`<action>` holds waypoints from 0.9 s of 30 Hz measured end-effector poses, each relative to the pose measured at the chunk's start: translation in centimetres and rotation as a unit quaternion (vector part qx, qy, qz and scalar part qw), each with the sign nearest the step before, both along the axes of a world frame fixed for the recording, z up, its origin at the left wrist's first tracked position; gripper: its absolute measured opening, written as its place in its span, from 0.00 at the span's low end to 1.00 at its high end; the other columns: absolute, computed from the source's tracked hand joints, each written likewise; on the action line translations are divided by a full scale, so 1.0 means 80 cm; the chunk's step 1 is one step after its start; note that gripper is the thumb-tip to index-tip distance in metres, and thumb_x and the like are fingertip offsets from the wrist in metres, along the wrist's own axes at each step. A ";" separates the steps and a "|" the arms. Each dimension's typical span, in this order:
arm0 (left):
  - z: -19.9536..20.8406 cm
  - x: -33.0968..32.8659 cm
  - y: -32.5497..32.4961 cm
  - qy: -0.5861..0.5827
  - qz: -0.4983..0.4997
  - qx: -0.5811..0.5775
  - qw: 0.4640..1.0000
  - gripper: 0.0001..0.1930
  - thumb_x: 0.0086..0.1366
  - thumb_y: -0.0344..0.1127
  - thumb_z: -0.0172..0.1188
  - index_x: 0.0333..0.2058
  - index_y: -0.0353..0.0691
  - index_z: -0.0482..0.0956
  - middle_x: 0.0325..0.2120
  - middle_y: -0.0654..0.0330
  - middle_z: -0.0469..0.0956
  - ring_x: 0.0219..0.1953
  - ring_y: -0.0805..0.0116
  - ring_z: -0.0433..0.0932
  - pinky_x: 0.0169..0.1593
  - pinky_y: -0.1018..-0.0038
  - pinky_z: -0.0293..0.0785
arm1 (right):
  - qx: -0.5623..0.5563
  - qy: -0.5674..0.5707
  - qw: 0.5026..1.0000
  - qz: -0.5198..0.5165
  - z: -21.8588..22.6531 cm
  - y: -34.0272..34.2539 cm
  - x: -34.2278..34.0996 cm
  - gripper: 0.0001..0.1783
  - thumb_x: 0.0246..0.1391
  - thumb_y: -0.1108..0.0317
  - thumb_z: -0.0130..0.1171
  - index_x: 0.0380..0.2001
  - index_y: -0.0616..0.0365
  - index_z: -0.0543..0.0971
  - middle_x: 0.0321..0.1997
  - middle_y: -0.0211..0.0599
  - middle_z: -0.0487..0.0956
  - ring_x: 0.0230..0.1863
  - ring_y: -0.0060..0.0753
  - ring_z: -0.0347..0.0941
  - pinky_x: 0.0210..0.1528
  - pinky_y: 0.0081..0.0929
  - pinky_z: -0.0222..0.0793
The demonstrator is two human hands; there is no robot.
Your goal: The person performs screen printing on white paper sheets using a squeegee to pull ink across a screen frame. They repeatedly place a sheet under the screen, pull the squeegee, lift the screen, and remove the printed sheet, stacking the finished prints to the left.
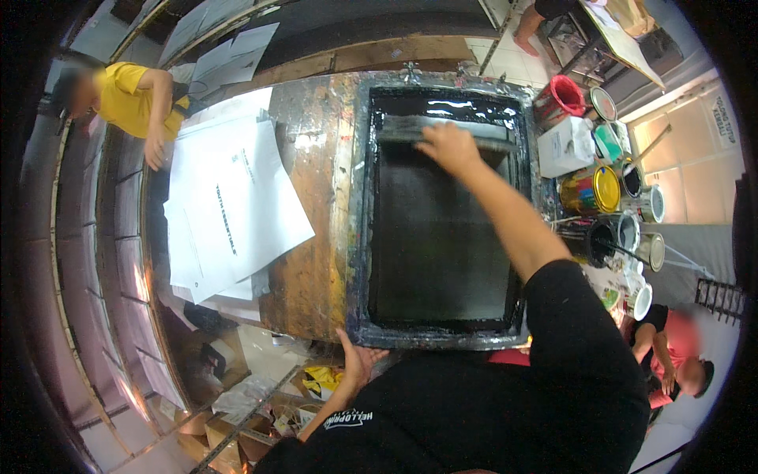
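Note:
A dark-framed printing screen (359,237) lies in front of me, with a dark mesh and glossy black ink around its inner border. At the screen's far end, my right hand (452,148) is closed over a wide squeegee (493,136) that spans most of the mesh. My left hand (362,365) grips the frame's near left corner, its thumb up against the side and its fingers along the near edge. Part of those fingers is hidden by the frame. What lies under the screen is hidden too.
Printed white sheets (229,205) are stacked left on the worn wooden table (304,292). A person in a yellow shirt (130,95) stands beyond them. Paint cans (604,189) and a white jug (566,148) crowd the right. Another person (679,344) is at lower right.

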State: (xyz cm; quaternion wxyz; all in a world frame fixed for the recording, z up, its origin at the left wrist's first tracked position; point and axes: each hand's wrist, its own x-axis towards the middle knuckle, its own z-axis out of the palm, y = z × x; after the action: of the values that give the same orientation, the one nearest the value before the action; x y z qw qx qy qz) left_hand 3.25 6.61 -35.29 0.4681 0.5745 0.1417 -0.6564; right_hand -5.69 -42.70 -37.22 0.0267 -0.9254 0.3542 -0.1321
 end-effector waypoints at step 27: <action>0.226 0.025 -0.071 -0.115 -0.024 -0.624 0.773 0.56 0.64 0.81 0.27 0.69 0.32 0.59 0.68 0.34 0.59 0.73 0.43 0.55 0.75 0.48 0.45 | -0.221 -0.076 0.971 -0.053 0.394 0.372 -0.086 0.18 0.53 0.54 0.61 0.40 0.56 0.77 0.34 0.39 0.76 0.42 0.46 0.72 0.53 0.47 0.60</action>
State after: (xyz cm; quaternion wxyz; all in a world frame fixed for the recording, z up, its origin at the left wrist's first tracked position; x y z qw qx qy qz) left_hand 5.28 0.95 -17.17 0.7206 0.2308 -0.3673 -0.5409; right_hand -12.61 -12.94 -5.71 -0.1588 -0.8756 0.3615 -0.2784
